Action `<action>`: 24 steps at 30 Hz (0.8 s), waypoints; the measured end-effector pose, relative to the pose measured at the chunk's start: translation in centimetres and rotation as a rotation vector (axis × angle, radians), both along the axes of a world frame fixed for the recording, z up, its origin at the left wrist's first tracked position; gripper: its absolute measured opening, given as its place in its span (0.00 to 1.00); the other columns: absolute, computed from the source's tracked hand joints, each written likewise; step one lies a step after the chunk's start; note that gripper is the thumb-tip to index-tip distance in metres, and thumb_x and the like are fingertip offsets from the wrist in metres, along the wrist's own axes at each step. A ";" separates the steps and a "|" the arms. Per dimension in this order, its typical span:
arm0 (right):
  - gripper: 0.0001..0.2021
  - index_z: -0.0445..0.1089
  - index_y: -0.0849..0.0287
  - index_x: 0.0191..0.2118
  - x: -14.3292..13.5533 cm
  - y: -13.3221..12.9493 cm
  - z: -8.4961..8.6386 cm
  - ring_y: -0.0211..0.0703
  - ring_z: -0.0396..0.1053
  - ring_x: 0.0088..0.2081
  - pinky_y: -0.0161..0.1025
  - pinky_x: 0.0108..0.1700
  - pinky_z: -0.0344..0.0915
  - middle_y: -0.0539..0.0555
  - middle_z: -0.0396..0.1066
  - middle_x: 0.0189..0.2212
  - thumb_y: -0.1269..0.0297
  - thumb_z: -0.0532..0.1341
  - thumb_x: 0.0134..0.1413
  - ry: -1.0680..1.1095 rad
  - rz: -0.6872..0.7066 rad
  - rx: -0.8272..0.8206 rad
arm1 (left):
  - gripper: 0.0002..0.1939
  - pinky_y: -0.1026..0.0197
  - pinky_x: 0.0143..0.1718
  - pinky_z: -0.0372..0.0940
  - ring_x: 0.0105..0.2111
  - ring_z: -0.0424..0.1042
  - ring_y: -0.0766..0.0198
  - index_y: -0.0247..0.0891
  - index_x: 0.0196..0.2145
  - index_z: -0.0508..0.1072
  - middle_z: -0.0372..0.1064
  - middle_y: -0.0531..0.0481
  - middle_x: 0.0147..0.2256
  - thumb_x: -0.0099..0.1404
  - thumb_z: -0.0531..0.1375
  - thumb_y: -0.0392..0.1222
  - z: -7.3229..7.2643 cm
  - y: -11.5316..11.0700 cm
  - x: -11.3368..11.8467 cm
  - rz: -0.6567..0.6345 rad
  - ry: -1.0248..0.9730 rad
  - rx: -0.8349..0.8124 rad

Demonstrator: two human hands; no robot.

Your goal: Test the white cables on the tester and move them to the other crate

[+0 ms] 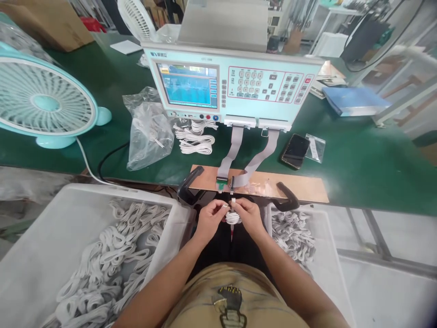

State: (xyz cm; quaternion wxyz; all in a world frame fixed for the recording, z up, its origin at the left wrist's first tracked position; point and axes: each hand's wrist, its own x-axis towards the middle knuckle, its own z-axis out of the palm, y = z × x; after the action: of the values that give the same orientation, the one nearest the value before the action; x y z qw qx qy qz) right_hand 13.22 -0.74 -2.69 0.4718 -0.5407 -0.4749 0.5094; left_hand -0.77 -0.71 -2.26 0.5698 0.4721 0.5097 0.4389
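A small coiled white cable [233, 218] hangs between my two hands, just below the table's front edge. My left hand [209, 220] pinches one end of it, near the small white plug. Between the thumb and fingers of my right hand [251, 217] is the other end, whose white plug [233, 200] points toward the table. Right above them, a green adapter board [221, 185] and a narrow dark connector [232, 183] sit at the edge of a wooden strip [262, 183]. Both plugs are apart from these connectors.
Grey ribbon cables [233, 152] run to a tester [273, 109] with a lit screen. Black clamps [189, 186] grip the strip. Bins of coiled cables stand left [68, 196] and right [332, 269]. A fan [46, 102], bagged cables [150, 136], and a phone [295, 151] are on the table.
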 end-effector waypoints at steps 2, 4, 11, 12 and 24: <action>0.12 0.73 0.60 0.27 -0.5 0.5 0.0 0.37 0.62 0.25 0.35 0.30 0.59 0.50 0.67 0.22 0.55 0.61 0.46 0.038 -0.019 -0.066 | 0.11 0.67 0.23 0.60 0.20 0.62 0.70 0.35 0.30 0.71 0.64 0.55 0.22 0.54 0.61 0.47 -0.7 0.4 0.0 0.047 -0.083 -0.092; 0.13 0.73 0.60 0.27 -0.9 0.8 0.2 0.37 0.62 0.24 0.34 0.28 0.59 0.49 0.68 0.21 0.54 0.61 0.45 0.065 -0.037 -0.102 | 0.13 0.67 0.22 0.60 0.19 0.62 0.71 0.35 0.30 0.71 0.64 0.55 0.22 0.53 0.61 0.48 -1.3 0.6 0.0 0.073 -0.121 -0.138; 0.11 0.75 0.60 0.29 -0.9 0.9 0.7 0.38 0.64 0.26 0.35 0.31 0.60 0.50 0.70 0.23 0.57 0.62 0.45 0.102 -0.070 -0.097 | 0.14 0.68 0.22 0.58 0.20 0.61 0.70 0.34 0.26 0.70 0.62 0.55 0.19 0.58 0.56 0.50 -0.1 1.5 -1.0 -0.096 0.123 -0.031; 0.11 0.75 0.59 0.29 -0.9 1.0 0.7 0.37 0.64 0.26 0.35 0.31 0.60 0.50 0.70 0.23 0.57 0.62 0.44 0.118 -0.073 -0.111 | 0.15 0.68 0.22 0.58 0.20 0.61 0.70 0.34 0.25 0.69 0.61 0.55 0.19 0.59 0.55 0.50 0.3 1.7 -1.2 -0.147 0.172 0.004; 0.07 0.75 0.59 0.24 -1.6 1.8 1.0 0.36 0.66 0.25 0.35 0.31 0.61 0.51 0.74 0.24 0.62 0.68 0.36 0.513 -0.115 -0.297 | 0.15 0.66 0.31 0.60 0.27 0.64 0.67 0.34 0.20 0.68 0.64 0.52 0.25 0.60 0.53 0.45 0.7 2.5 -1.3 -0.069 0.175 0.119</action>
State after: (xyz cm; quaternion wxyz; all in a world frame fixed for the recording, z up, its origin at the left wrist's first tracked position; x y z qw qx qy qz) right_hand 11.62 1.06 -1.65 0.5202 -0.4833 -0.2292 0.6658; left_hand -2.10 1.81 -1.58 0.5089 0.5588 0.5141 0.4056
